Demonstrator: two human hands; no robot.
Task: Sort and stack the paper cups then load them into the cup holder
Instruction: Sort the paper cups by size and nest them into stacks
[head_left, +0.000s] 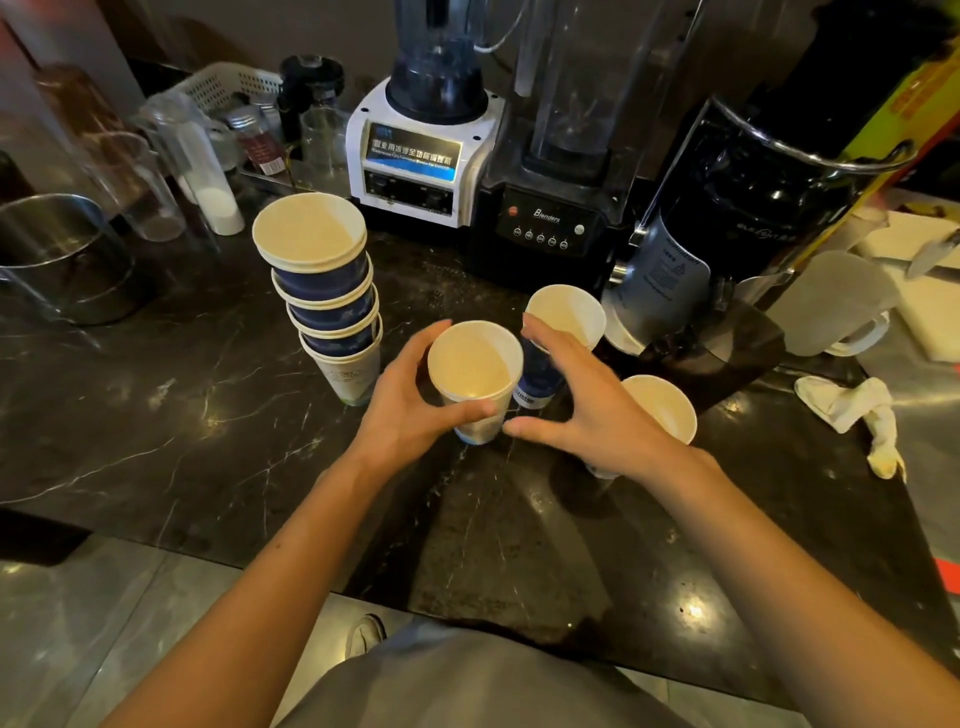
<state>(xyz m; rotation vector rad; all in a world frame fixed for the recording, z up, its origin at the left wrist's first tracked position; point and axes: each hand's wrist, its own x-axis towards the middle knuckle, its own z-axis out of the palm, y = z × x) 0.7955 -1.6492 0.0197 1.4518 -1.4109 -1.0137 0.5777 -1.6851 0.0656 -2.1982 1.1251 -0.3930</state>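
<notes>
One white cup (475, 364) gripped by left hand (410, 410) | right hand (597, 410) spread, empty | stack (332, 301) left, blender (415, 156) behind

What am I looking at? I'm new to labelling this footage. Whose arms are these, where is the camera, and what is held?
No machine here: these are a person's bare arms, filmed by a camera on their head looking down. On the dark counter stand a stack of paper cups, a blue cup and a loose cup by the right wrist, with blenders behind. The left hand has its grip round a pale cup. The right hand is spread open beside it, holding nothing.
</notes>
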